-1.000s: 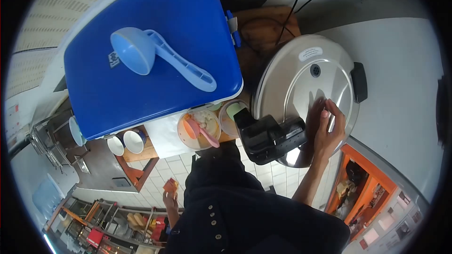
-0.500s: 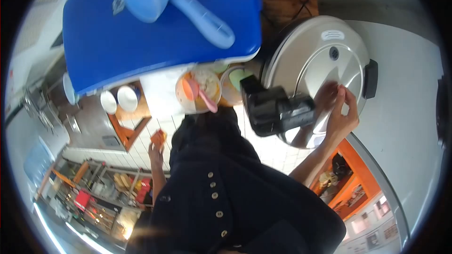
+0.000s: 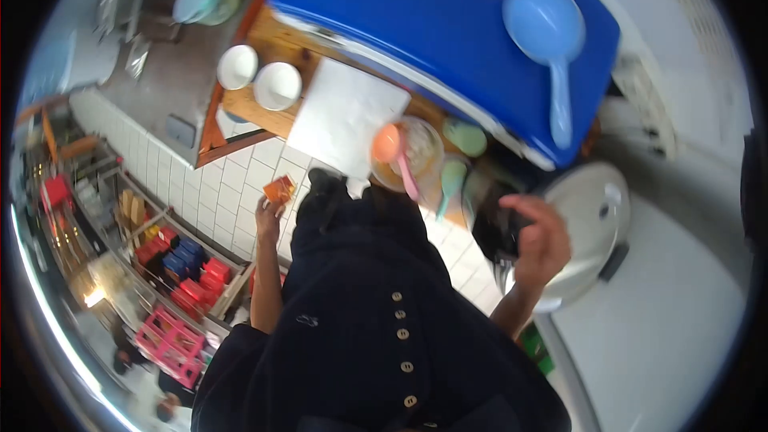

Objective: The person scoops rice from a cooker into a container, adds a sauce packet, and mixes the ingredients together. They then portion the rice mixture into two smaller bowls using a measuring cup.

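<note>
My left hand hangs at my left side above the tiled floor, its fingers closed on a small orange-red packet. My right hand is raised over the front of a large silver-lidded cooker, near its black front part. Its fingers are spread, slightly blurred, and nothing shows in them. In front of me a tub of pale food holds or bears an orange-and-pink scoop. Next to it lie a green ladle and a green cup-like item.
A light-blue ladle rests on a big blue cooler lid. A white sheet or board and two white cups stand on the wooden bench. Shelves with red and blue packs are at lower left; a grey counter is at right.
My view has turned, so the cooler and cooker appear further right. My right hand has left the cooker's lid and its fingers have spread. My left hand still holds the packet.
</note>
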Available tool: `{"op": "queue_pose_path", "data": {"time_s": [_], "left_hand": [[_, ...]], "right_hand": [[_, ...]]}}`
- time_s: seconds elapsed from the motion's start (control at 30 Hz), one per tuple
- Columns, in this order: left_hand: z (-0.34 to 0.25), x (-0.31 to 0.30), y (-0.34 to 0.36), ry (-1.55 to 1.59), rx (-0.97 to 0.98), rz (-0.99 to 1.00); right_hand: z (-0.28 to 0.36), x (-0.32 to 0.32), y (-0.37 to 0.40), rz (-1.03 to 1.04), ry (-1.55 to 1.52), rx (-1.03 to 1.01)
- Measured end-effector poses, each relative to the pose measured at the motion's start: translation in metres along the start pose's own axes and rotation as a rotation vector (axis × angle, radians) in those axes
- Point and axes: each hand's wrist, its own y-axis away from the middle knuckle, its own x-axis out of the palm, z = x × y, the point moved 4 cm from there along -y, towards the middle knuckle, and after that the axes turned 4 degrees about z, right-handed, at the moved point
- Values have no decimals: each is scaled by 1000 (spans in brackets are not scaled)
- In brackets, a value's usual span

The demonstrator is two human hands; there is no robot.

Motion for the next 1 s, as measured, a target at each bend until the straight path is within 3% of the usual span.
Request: {"op": "queue_pose_path", "data": {"time_s": [0.13, 0.33, 0.53, 0.77, 0.9, 1.0], "left_hand": [[31, -43, 17, 106, 34, -98], [100, -110, 56, 322, 27, -294], [212, -175, 89, 572, -64, -464], [318, -227, 117, 808, -123, -592], [331, -254, 112, 910, -189, -656], [299, -268, 108, 917, -199, -728]], "right_hand": [[-18, 89, -11, 355, -27, 192], [-87, 211, 3, 711, 35, 224], [-123, 339, 30, 1043, 211, 182], [-93, 492, 85, 1225, 141, 58], [-43, 565, 121, 1383, 127, 25], [-22, 612, 141, 1500, 83, 25]]}}
